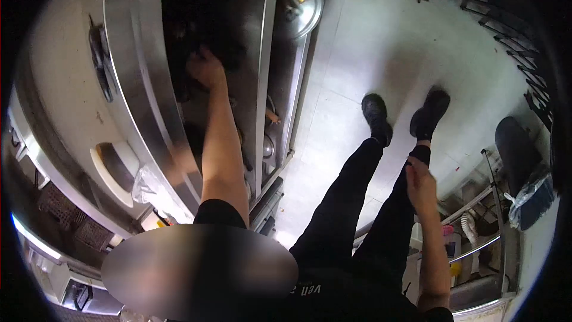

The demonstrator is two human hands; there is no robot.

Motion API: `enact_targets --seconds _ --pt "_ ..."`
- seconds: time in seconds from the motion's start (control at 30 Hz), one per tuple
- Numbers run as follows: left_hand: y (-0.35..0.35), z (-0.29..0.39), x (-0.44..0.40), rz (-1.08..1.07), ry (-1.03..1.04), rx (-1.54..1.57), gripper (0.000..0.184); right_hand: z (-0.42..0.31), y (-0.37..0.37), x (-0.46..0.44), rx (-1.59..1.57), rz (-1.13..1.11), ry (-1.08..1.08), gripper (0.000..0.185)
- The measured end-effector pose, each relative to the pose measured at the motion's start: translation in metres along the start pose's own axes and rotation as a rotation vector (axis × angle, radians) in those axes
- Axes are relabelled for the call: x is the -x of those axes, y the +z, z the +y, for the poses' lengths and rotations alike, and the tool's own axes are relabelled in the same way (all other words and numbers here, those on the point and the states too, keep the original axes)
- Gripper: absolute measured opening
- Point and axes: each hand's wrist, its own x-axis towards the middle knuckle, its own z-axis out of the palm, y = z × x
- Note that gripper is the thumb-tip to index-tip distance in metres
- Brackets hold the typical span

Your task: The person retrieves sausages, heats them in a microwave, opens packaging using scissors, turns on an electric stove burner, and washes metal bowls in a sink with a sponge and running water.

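Observation:
My left hand [206, 69] reaches into the dark space of a stainless steel unit [134, 42]. Its fingers are bent inward, and what they hold, if anything, is lost in the shadow. Dark shapes lie around that hand, too dim to name. My right hand [420, 183] hangs beside my leg in black trousers [390, 220], its fingers loosely curled with nothing visible in them.
A round metal lid or tray [301, 6] rests on the lower shelf. A broom or dustpan-like dark item [530, 203] wrapped in plastic leans at the right. Near it stands a metal rack [476, 253] with several items. Black folding lattice [518, 53] lines the upper right.

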Motion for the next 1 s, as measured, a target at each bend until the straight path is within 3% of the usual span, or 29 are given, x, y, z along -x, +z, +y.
enact_targets --seconds 0.03,0.1,0.13,0.17,0.2,0.23,0.3,0.4,0.5,0.6,0.67,0.7,0.77,0.8,0.87,0.9,0.93,1.0 --pt "0.018 0.015 -0.012 0.059 0.222 0.169 0.042 0.006 0.009 0.004 0.053 -0.014 -0.044 0.013" --pt "0.001 0.057 0.005 -0.245 -0.087 -0.055 0.07 0.027 0.033 0.025 0.256 -0.189 -0.113 0.021" --pt "0.016 0.051 -0.019 -0.452 0.107 -0.315 0.062 0.017 0.035 0.034 0.23 -0.262 -0.054 0.025" --pt "0.016 0.048 -0.02 -0.364 0.34 -0.446 0.053 0.008 0.035 0.042 0.209 -0.332 0.007 0.031" --pt "0.019 0.041 -0.023 -0.327 0.43 -0.463 0.053 -0.02 0.02 0.048 0.128 -0.242 -0.011 0.032" --pt "0.024 0.038 -0.027 -0.317 0.44 -0.429 0.053 -0.031 0.014 0.051 0.066 -0.315 0.07 0.033" --pt "0.041 0.036 -0.043 -0.288 0.359 -0.31 0.053 -0.038 0.005 0.063 -0.023 -0.14 0.007 0.032" --pt "0.051 0.039 -0.055 -0.171 0.08 -0.109 0.052 -0.048 -0.025 0.08 0.065 0.131 -0.022 0.024" --pt "0.037 0.037 -0.049 0.036 -0.183 0.174 0.051 -0.06 -0.046 0.094 0.036 0.183 0.042 0.025" --pt "0.01 0.04 -0.003 0.133 -0.27 0.431 0.051 -0.081 -0.058 0.115 0.01 0.237 -0.009 0.026" --pt "-0.028 0.052 0.053 0.04 -0.171 0.541 0.05 -0.101 -0.068 0.128 0.018 0.207 -0.041 0.027" --pt "-0.046 0.063 0.08 -0.061 -0.05 0.606 0.048 -0.108 -0.073 0.133 0.016 0.205 -0.104 0.027" --pt "-0.052 0.065 0.129 -0.057 0.231 0.581 0.043 -0.11 -0.085 0.139 0.077 0.108 -0.148 0.027" --pt "-0.107 0.077 0.177 -0.341 0.344 0.778 0.036 -0.11 -0.093 0.145 0.121 0.069 -0.19 0.027" --pt "-0.073 0.059 0.228 -0.646 0.388 0.834 0.021 -0.133 -0.149 0.165 0.177 -0.079 -0.13 0.027" --pt "-0.159 0.088 0.273 -1.035 0.068 1.045 0.021 -0.118 -0.159 0.167 0.177 -0.014 -0.169 0.026" --pt "-0.221 0.108 0.302 -1.146 0.204 0.878 0.022 -0.107 -0.177 0.172 0.209 0.046 -0.163 0.027" --pt "-0.279 0.137 0.344 -1.413 0.194 0.99 0.022 -0.089 -0.216 0.183 0.217 0.216 -0.108 0.027"
